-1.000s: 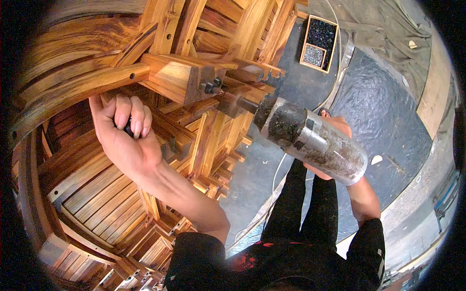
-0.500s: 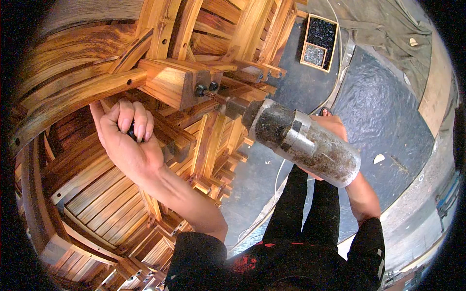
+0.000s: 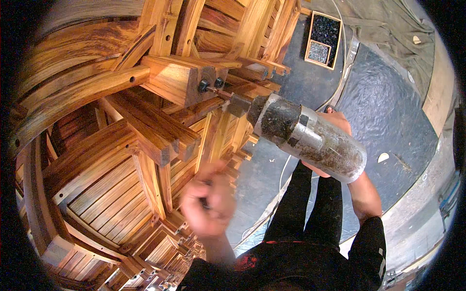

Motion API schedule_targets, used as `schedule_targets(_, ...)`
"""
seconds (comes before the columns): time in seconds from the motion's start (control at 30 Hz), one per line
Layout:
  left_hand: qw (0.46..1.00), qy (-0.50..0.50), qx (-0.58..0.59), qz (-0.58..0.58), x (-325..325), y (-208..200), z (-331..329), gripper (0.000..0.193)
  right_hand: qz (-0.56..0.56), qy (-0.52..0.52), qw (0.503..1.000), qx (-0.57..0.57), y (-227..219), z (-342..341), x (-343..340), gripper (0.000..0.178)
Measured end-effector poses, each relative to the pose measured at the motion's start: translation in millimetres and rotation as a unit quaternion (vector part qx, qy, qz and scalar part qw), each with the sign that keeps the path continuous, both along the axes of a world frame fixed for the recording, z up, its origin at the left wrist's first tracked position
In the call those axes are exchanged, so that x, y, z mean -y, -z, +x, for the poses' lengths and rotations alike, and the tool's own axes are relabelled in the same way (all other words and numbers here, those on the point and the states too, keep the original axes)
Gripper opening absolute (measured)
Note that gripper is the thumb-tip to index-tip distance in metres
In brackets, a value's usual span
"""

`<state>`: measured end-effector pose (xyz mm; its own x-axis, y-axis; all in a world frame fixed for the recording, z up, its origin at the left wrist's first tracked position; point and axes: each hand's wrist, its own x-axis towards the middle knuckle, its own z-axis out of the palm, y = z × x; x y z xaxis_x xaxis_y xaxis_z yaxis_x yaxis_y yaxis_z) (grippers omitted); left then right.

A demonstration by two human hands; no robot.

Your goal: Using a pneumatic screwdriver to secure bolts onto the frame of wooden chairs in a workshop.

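Observation:
My right hand (image 3: 338, 120) grips a worn, grey-and-black power driver (image 3: 310, 138), whose body hides most of the fingers. The driver's bit (image 3: 219, 92) reaches a round black fitting (image 3: 204, 86) on the end of a thick wooden block (image 3: 170, 80). A second black fitting (image 3: 219, 81) sits beside it. Motion smears my left hand (image 3: 208, 201), which is curled in front of the slatted wood, apart from the driver. Something small and black shows between its fingers, too blurred to name.
Stacked wooden furniture frames with slats (image 3: 107, 194) fill the left side. On the dark floor mat (image 3: 383, 97) stands a wooden tray (image 3: 335, 60) of small black and silvery pieces. A pale cable (image 3: 343, 43) runs past it. Brown cloth (image 3: 388, 29) lies at the far right.
My left hand has moved from under the wooden rail, right and toward me, still curled. The driver stays at the black fitting, and the view has shifted slightly.

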<state>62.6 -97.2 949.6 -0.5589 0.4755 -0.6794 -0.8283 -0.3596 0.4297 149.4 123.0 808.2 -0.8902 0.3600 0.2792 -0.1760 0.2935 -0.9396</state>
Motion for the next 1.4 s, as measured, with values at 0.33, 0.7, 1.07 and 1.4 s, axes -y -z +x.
schedule_targets(0.33,0.973,0.087,0.196,0.088,11.9,56.1,48.5,0.038,-0.080,-0.048,0.996,-0.003,-15.4,-4.0,-1.9,0.045)
schedule_targets(0.7,0.947,-0.023,0.253,0.195,10.4,117.1,54.7,0.041,-0.027,-0.019,0.998,-0.044,-17.7,7.4,-2.0,0.033)
schedule_targets(1.07,0.905,-0.025,0.243,0.349,-23.5,200.6,14.5,0.047,-0.209,0.062,0.947,0.235,13.5,93.7,40.9,0.036)
schedule_targets(1.4,0.948,0.093,0.196,0.232,-11.1,224.2,37.3,0.041,-0.321,0.221,0.849,0.356,76.4,180.8,67.6,0.026)
